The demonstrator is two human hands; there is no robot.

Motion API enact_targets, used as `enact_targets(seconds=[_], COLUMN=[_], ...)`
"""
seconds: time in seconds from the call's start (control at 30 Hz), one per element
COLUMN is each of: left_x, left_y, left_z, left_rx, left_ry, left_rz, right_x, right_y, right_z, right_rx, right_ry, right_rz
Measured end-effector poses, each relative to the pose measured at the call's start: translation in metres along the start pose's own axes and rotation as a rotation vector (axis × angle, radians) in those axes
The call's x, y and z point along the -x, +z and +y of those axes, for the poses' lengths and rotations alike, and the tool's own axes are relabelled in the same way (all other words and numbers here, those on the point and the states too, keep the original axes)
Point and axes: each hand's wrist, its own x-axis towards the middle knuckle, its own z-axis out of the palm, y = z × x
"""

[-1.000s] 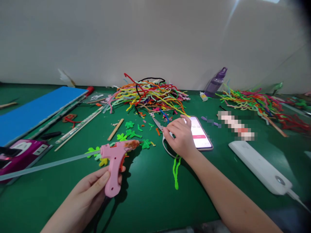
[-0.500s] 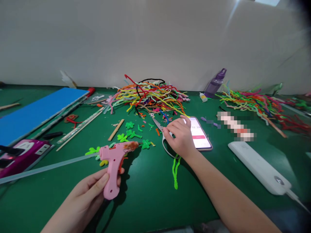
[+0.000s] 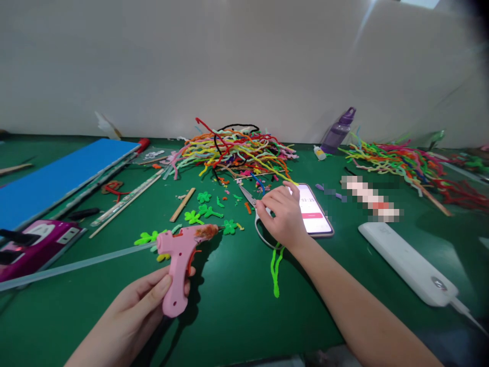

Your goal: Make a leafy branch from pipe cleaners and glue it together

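Observation:
My left hand [image 3: 139,303] is wrapped round the handle of a pink glue gun [image 3: 179,278]. A long clear glue stick [image 3: 87,261] sticks out of its back. The gun's nozzle points right, at a green flower-shaped pipe-cleaner piece [image 3: 229,227] on the table. My right hand [image 3: 281,211] is closed above the scissors [image 3: 262,230], its fingers curled; whatever they may hold is hidden. A bright green bent pipe cleaner [image 3: 275,280] lies below that hand. More green pieces [image 3: 194,217] are spread just beyond the gun.
A phone [image 3: 315,216] showing a timer lies beside my right hand. Behind are a heap of coloured pipe cleaners [image 3: 237,153] and a purple bottle [image 3: 338,133]. A white device [image 3: 408,265] with a cable lies right; a blue board [image 3: 64,176] and a magenta power strip [image 3: 42,247] lie left.
Both hands stay almost where they were, with the glue gun shifting only very slightly. On the phone the timer has advanced by one second.

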Motion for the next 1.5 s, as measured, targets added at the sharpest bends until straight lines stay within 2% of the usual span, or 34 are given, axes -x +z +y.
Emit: enact_targets(seconds=[0.6, 0.8, 1.23, 1.5], left_x=[-0.0003, -0.0025, -0.0053, -0.007], left_y=[-0.003, -0.0056, -0.0061, -0.0091], left_z=[-0.0017, -0.0047, -0.0059, -0.0085], left_rx=[0.0, -0.036, -0.063, -0.08], left_ry=[-0.009, 0.022, 0.023, 0.021], left_rz=[0.043, -0.015, 0.0, -0.006], right_x=[0.0002, 0.0007, 0.0, -0.0008], right_y=[0.001, 0.0008, 0.0004, -0.001], right_z=[0.0007, 0.0001, -0.0007, -0.0023], right_rx=[0.0, -0.008, 0.007, -0.016], right_ry=[0.011, 0.011, 0.01, -0.016], right_rz=[-0.004, -0.003, -0.01, -0.086])
